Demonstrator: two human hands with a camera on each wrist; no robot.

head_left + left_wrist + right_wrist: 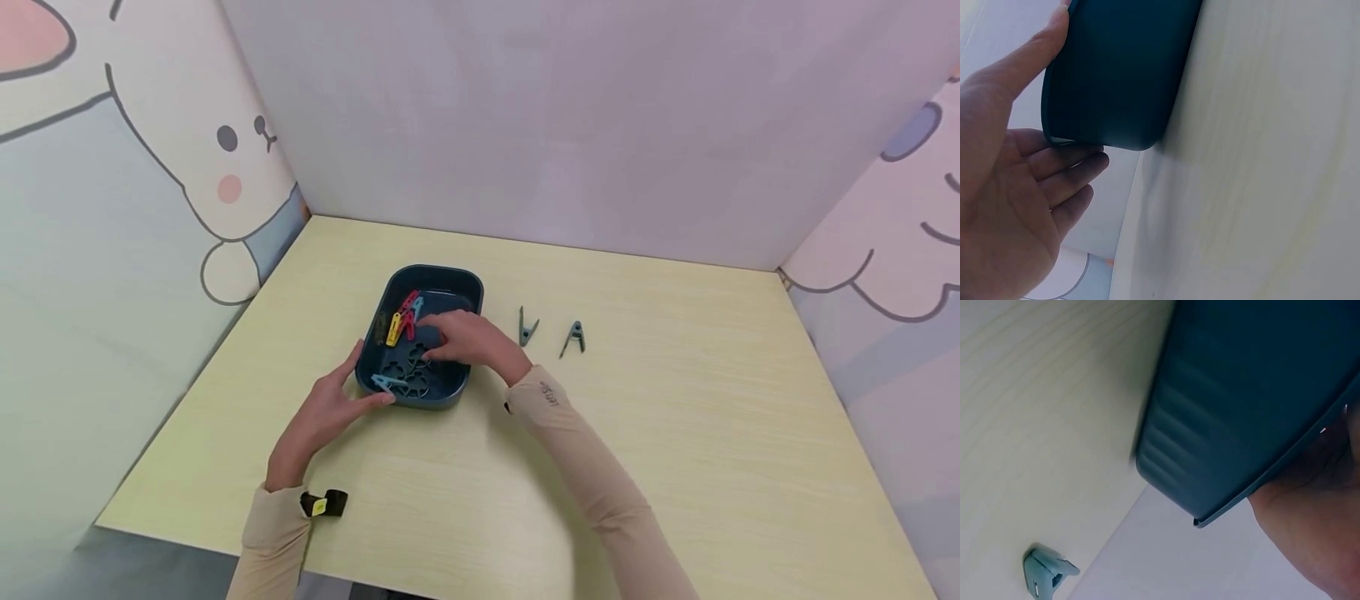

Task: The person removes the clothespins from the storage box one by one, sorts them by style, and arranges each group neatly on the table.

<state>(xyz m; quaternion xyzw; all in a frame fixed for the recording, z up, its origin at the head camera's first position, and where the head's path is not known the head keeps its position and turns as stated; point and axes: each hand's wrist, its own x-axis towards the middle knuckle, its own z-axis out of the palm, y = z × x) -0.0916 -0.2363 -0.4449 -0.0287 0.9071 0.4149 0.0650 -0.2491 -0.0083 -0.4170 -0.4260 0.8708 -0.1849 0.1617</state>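
Note:
A dark teal plastic basin (431, 400) stands on the table. My left hand (330, 408) grips its near left corner, thumb along the near side and fingers on the left wall. My right hand (468, 340) reaches over the right rim into the basin, its index finger and thumb apart with nothing visible between them. Beside those fingertips lie a yellow clothespin (393, 330), pink-red clothespins (408, 323), a blue clothespin (417, 308) and a dark clothespin (381, 327). A light blue clothespin (386, 382) and several dark, flower-shaped pieces with thin rings (417, 384) lie nearer the front.
Right of the basin, two grey-green clothespins lie apart on the table, one on the left (527, 327) and one on the right (573, 338). A pale wood-grain table (675, 433) extends widely to the right. Printed curtains (525, 108) enclose the back and sides.

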